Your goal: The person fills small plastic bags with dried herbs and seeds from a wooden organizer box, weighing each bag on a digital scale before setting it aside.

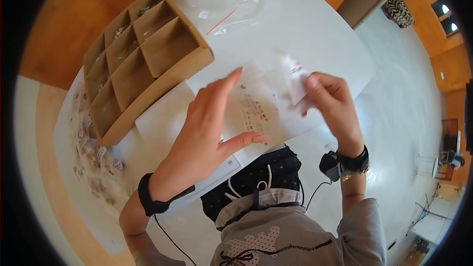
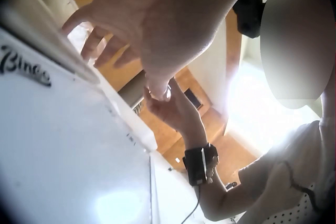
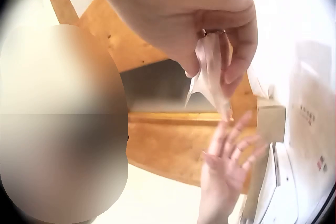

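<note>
A small white translucent bag with printed marks is pinched between the thumb and fingers of the right hand; in the right wrist view the bag hangs down from the right hand. Over several flat translucent bags with printed characters, the left hand is held with fingers and thumb spread apart, gripping nothing. In the left wrist view the left hand also has its fingers spread. Whether it touches the flat bags cannot be told.
A cardboard box with compartments stands at the table's left, some compartments holding small pieces. Left of it lie many small filled packets. A large clear plastic bag with a red strip lies at the back. A white box sits near the person's lap.
</note>
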`<control>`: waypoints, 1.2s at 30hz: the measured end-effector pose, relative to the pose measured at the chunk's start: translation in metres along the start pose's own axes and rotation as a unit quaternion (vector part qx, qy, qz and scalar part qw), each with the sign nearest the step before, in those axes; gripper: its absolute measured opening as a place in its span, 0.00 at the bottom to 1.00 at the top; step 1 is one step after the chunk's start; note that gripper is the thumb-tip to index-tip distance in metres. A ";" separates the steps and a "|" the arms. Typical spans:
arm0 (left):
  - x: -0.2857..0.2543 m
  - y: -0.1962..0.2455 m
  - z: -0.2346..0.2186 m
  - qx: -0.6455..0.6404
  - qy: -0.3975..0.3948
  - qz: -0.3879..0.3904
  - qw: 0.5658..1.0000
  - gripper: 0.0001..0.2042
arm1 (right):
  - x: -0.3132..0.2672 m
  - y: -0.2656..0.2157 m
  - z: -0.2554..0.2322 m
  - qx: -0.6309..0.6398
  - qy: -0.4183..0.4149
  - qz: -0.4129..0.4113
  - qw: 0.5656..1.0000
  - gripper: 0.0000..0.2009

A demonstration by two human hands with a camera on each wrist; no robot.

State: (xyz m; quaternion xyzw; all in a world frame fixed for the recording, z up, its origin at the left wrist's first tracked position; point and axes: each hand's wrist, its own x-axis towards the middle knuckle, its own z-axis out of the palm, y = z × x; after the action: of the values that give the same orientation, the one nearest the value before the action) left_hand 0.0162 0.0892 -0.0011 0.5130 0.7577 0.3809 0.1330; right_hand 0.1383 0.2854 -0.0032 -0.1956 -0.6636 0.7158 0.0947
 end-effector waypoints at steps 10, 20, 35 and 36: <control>-0.052 -0.016 -0.027 -0.473 0.128 -0.222 0.843 0.23 | 0.016 -0.007 0.075 -0.033 -0.229 0.063 0.971 0.11; -0.092 -0.049 -0.075 -0.223 0.235 -0.075 0.943 0.33 | 0.046 -0.026 0.122 -0.307 -0.342 -0.144 0.876 0.08; -0.117 -0.077 -0.080 -0.300 0.140 -0.156 0.931 0.11 | 0.137 -0.093 0.234 -0.392 -0.649 -0.090 0.646 0.06; -0.115 -0.071 -0.082 -0.334 0.141 -0.180 0.914 0.09 | 0.150 -0.089 0.235 -0.382 -0.650 -0.077 0.652 0.07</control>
State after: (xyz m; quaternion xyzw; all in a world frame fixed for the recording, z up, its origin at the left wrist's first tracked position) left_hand -0.0306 -0.0608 -0.0183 0.2346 0.6768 0.6497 0.2546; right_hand -0.1042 0.1390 0.0719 0.3529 -0.7830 0.3329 -0.3892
